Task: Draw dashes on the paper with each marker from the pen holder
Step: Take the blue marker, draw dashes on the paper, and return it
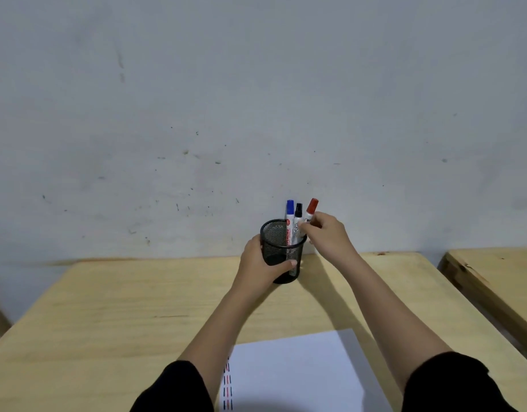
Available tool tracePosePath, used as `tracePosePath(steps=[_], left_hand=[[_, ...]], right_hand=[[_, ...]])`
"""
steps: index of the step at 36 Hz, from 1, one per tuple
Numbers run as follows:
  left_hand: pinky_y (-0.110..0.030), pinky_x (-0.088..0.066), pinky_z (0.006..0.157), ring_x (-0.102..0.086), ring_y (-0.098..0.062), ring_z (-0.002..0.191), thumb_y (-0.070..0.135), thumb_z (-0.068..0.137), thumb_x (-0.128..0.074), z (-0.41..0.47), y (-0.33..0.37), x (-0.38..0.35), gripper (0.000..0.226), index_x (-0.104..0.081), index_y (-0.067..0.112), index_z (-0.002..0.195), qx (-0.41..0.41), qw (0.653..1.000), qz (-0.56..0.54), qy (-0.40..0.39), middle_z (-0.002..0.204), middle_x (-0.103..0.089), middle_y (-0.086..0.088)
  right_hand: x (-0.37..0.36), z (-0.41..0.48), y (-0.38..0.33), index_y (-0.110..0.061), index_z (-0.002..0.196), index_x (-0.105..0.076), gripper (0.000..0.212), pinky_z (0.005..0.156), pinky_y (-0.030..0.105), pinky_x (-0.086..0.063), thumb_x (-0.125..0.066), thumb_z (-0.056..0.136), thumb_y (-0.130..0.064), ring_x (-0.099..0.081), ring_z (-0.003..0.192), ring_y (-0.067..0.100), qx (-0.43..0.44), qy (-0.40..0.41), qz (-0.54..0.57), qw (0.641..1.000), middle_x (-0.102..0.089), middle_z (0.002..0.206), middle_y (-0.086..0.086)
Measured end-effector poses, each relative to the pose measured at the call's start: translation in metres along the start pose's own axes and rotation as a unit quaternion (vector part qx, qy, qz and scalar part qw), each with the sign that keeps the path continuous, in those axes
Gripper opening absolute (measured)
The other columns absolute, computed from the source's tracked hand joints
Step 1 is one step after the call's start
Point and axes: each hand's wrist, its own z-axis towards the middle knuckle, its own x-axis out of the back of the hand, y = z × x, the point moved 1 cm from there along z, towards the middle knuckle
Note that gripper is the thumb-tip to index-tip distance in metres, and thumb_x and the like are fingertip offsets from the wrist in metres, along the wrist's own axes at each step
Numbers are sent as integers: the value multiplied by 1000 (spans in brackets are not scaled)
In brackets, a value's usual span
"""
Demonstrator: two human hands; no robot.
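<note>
A black mesh pen holder (278,242) stands at the far edge of the wooden table (113,316), near the wall. My left hand (260,264) is wrapped around its left side and front. Inside it stand a blue-capped marker (289,217) and a black-capped marker (298,217). My right hand (326,233) pinches a red-capped marker (311,209) at the holder's right rim; the marker leans to the right. A white sheet of paper (300,373) lies at the near edge, with red, blue and black dashes (227,388) along its left side.
A grey stained wall (256,114) rises directly behind the table. A second wooden table (499,278) stands to the right, separated by a narrow gap. Black sleeves cover both upper arms at the bottom of the view.
</note>
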Motion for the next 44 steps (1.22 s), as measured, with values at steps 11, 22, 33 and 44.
tracePosePath(steps=[11, 22, 33, 44], left_hand=[[-41, -52, 93, -60, -13, 107, 47, 51, -80, 4, -5, -2, 68, -55, 27, 111, -14, 1000, -4, 9, 114, -60, 5], [-41, -53, 90, -60, -13, 105, 45, 51, -80, 6, -7, -3, 64, -54, 29, 108, -12, 1000, -14, 5, 112, -60, 5], [-38, -54, 89, -59, -11, 106, 42, 57, -81, 6, -9, -3, 66, -53, 25, 115, -10, 1000, -25, 0, 116, -55, 4], [-37, -54, 89, -59, -12, 105, 46, 50, -78, 3, -8, -3, 73, -52, 24, 115, -2, 999, -43, -3, 116, -55, 2]], right_hand=[[-8, 11, -4, -8, 87, -54, 12, 48, 14, -35, -60, 77, -5, -48, 71, 17, 1, -15, -75, 997, -53, 78, 3], [-18, 4, -7, -6, 104, -53, 31, 67, 13, -33, -60, 76, 3, -49, 81, 16, 154, 121, -89, 977, -41, 103, 1], [-43, 14, -18, 0, 84, -60, 17, 68, 38, -53, -57, 84, -18, -62, 76, 31, 111, 81, -186, 973, -65, 85, 14], [-57, 18, -20, -2, 87, -63, 17, 61, 32, -48, -61, 81, -18, -62, 78, 30, 70, 49, -244, 966, -65, 91, 13]])
